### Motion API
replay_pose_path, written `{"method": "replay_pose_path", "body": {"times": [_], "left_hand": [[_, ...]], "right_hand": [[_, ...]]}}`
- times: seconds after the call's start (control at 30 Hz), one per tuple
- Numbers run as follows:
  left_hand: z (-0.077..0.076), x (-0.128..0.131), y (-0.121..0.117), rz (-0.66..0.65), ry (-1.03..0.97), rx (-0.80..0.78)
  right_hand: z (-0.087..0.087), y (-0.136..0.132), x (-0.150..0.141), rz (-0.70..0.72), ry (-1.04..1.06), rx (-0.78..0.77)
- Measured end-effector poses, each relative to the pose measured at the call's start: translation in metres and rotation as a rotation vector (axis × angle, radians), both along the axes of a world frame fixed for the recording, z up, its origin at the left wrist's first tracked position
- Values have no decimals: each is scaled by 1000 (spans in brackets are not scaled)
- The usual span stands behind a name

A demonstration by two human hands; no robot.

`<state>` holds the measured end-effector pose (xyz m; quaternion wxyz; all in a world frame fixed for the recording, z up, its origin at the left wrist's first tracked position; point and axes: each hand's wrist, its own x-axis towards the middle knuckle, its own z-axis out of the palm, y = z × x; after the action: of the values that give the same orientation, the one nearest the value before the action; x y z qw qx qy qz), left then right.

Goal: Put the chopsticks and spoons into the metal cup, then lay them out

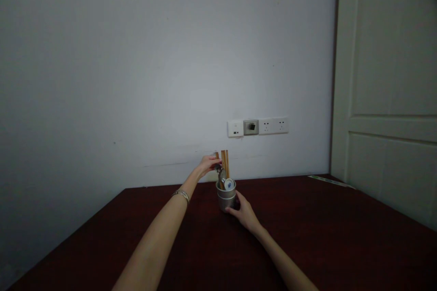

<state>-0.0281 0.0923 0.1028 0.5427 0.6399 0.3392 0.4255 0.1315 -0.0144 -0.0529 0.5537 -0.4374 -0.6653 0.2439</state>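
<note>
A silver-grey metal cup [226, 200] stands upright on the table, holding wooden chopsticks [224, 163], spoons and other utensils. Among them are a shiny metal spoon [223, 175] and a white spoon with a blue mark [229, 184] near the rim. My left hand [207, 164] is above the cup's left side, its fingers closed around the upper part of chopsticks; the tips poke out above the fingers. Thumb and fingers of my right hand [243, 211] are wrapped round the cup's lower right side. The far fingers are hidden behind it.
The dark red table [293, 227] meets a pale wall just behind the cup. Sockets and a switch panel [257, 127] are on that wall. A thin flat strip [331, 182] lies at the back right, near a white panelled door [392, 122].
</note>
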Motion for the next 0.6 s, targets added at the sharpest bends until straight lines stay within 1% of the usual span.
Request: {"method": "replay_pose_path", "body": {"times": [0.2, 0.43, 0.6], "left_hand": [[4, 2, -4, 26, 65, 10], [8, 4, -2, 3, 130, 27], [12, 6, -4, 57, 192, 13]], "right_hand": [[2, -1, 1, -3, -2, 15], [2, -2, 1, -14, -10, -8], [4, -3, 0, -13, -11, -5]]}}
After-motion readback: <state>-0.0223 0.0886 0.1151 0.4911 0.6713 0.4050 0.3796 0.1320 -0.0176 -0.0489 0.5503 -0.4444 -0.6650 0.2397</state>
